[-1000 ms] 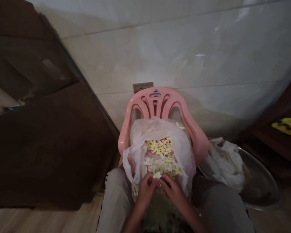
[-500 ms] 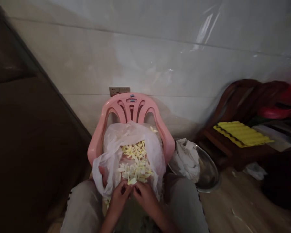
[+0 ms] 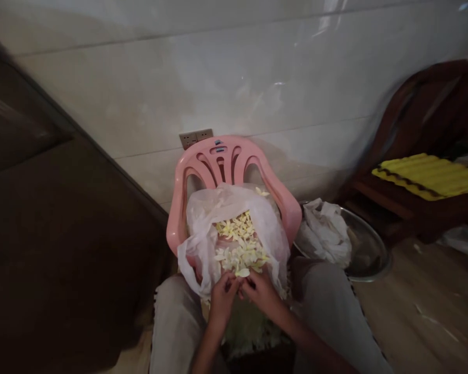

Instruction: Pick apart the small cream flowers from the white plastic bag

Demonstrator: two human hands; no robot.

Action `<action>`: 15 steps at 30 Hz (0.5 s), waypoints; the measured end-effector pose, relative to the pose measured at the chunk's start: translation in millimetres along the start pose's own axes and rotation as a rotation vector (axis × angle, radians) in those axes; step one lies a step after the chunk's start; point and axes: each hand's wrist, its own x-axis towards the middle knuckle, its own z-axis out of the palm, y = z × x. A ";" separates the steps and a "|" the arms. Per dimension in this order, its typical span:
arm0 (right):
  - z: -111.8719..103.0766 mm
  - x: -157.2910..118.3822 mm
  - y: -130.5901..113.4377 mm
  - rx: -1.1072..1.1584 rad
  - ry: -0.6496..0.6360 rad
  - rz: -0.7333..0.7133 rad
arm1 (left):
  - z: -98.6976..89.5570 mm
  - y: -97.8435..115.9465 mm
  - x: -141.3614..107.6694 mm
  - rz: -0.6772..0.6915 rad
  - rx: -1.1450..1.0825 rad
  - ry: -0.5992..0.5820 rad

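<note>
My left hand (image 3: 223,297) and my right hand (image 3: 262,292) meet at the fingertips, both closed in a pinch. A pale yellow-white flower (image 3: 242,272) shows right at their fingertips, held between them; how each finger grips it is too small to make out. Just beyond lies a heap of similar white and yellow flowers (image 3: 242,253) inside an opened white plastic bag (image 3: 203,210). The bag is spread over the seat of a pink plastic chair (image 3: 174,221), its edges folded outward. A few loose flowers (image 3: 261,191) rest near the chair's back, to the right.
To the right, a metal basin (image 3: 380,259) holds a crumpled white bag (image 3: 325,231). Past it, a yellow ridged tray (image 3: 432,175) lies on a dark wooden seat (image 3: 398,200). A dark cabinet-like panel (image 3: 70,234) stands at left. A tiled wall (image 3: 226,88) rises behind the chair.
My view has turned and tilted, so the chair, bag and hands sit further right and a little higher. Both hands stay together at the flower.
</note>
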 end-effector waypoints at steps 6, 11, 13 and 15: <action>7.5 5.8 4.7 0.434 0.006 0.206 | -1.0 2.1 -2.4 -0.005 -0.052 -0.013; 7.2 10.0 -2.0 0.567 0.015 0.288 | 1.7 0.1 -0.7 -0.037 -0.144 -0.064; 7.4 9.7 -4.3 0.558 0.052 0.290 | 3.1 1.6 -0.8 -0.041 -0.157 -0.083; 5.8 9.1 -6.6 0.519 0.125 0.286 | 3.5 3.4 -2.3 -0.057 -0.160 -0.101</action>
